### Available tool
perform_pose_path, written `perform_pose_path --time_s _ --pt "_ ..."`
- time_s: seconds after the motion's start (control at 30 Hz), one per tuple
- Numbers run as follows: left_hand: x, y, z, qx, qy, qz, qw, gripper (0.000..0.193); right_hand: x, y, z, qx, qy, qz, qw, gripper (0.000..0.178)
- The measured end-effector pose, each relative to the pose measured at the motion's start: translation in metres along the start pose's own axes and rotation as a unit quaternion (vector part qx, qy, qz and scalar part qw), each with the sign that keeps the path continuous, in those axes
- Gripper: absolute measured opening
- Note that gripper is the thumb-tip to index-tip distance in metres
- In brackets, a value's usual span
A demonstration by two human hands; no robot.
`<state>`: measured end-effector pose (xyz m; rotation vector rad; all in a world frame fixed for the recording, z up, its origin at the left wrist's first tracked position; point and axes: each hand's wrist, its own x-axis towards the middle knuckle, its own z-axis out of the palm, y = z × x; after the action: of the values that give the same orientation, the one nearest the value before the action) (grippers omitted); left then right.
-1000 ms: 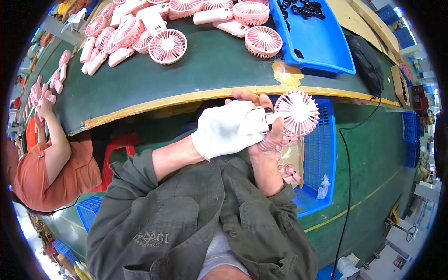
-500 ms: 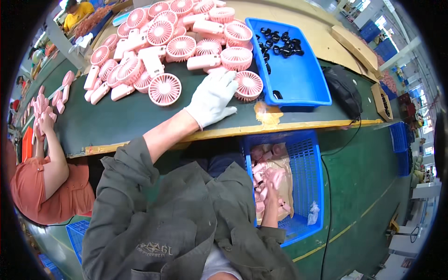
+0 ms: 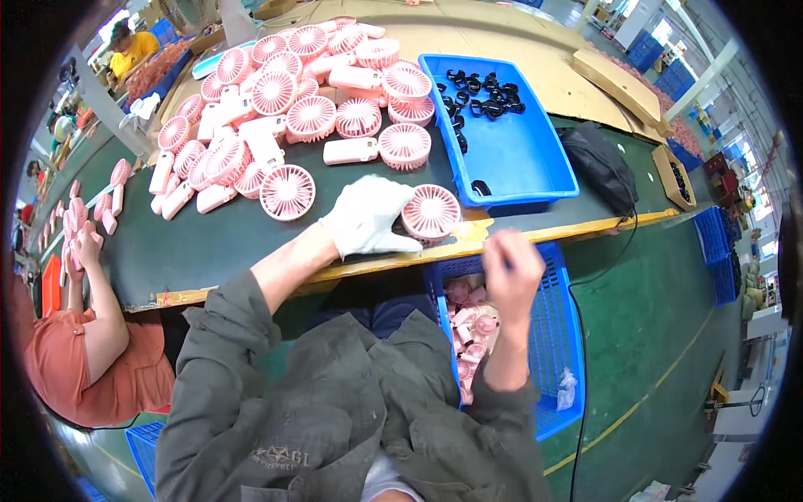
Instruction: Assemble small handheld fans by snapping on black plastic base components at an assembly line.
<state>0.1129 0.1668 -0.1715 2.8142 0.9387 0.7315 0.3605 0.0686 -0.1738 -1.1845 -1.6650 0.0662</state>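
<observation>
My left hand [image 3: 365, 216], in a white glove, is closed around the side of a pink handheld fan [image 3: 432, 212] near the table's front edge. The fan's round grille faces up; its handle is hidden by the glove. My bare right hand [image 3: 513, 269] is raised at the table edge above a blue crate [image 3: 552, 335], fingers curled in with nothing showing in them. Pink fans [image 3: 475, 326] lie inside that crate. To the left and behind my gloved hand spreads a pile of pink handheld fans [image 3: 274, 92].
A blue tray [image 3: 519, 163] with black clip-like parts [image 3: 493, 96] stands right of the fan. Beside it are a black bag [image 3: 600, 163] with a cable and an open cardboard box [image 3: 674, 177]. At left, a co-worker in an orange top [image 3: 100, 351] handles pink fans.
My right hand has risen out of the crate to the table edge. My left hand has closed on a fan and drawn it away from the pile towards the front edge.
</observation>
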Motion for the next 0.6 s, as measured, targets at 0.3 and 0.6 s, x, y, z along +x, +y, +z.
perform_pose_path --time_s 0.3,0.6 --pt "-0.026 0.017 -0.028 -0.041 -0.021 -0.135 0.99 0.045 0.135 0.12 0.034 -0.319 -0.421 0.05 0.848 0.021" --pt "-0.066 0.03 -0.01 0.048 0.079 -0.159 0.983 0.045 0.097 0.055 0.041 0.206 -0.077 0.173 0.96 0.004"
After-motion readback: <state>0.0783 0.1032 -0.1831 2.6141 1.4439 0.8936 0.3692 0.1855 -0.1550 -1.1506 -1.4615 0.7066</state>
